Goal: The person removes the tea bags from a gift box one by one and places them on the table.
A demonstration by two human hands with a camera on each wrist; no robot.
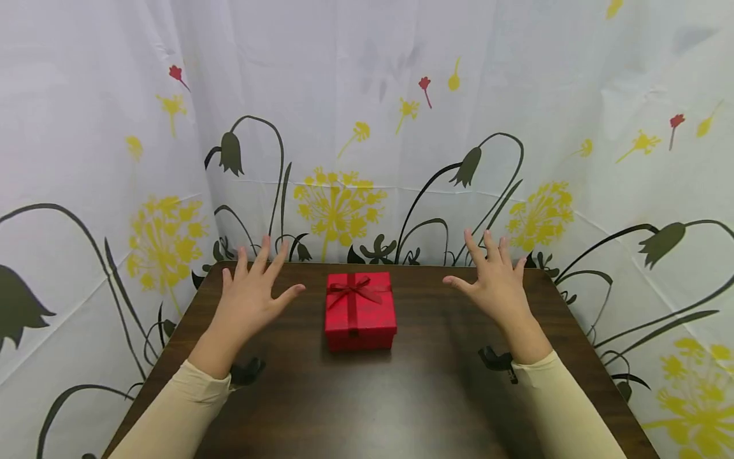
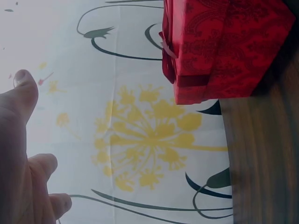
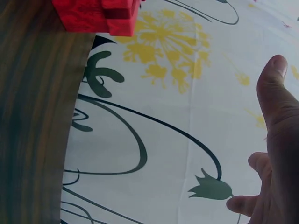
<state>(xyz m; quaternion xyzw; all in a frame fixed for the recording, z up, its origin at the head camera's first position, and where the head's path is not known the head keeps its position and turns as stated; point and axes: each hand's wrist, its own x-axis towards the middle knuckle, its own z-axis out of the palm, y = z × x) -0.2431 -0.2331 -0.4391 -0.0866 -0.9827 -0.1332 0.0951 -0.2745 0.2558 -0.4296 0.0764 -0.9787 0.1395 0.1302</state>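
A red gift box (image 1: 367,319) with a dark red ribbon and bow (image 1: 357,290) sits on the brown table toward its far side. To the left of it my left hand (image 1: 249,296) is held with spread fingers, holding nothing. On the other side my right hand (image 1: 494,284) is likewise spread and bare, farther from the box. Both hands are apart from the box. The left wrist view shows the patterned side of the box (image 2: 219,51) close up, while the right wrist view catches only one lower corner of the box (image 3: 98,16).
The dark wooden table (image 1: 367,401) ends at a white curtain (image 1: 355,76) printed with yellow and green flowers, which also runs along both sides. A black wrist camera mount (image 1: 248,371) sits at my left wrist, another black mount (image 1: 496,359) at my right.
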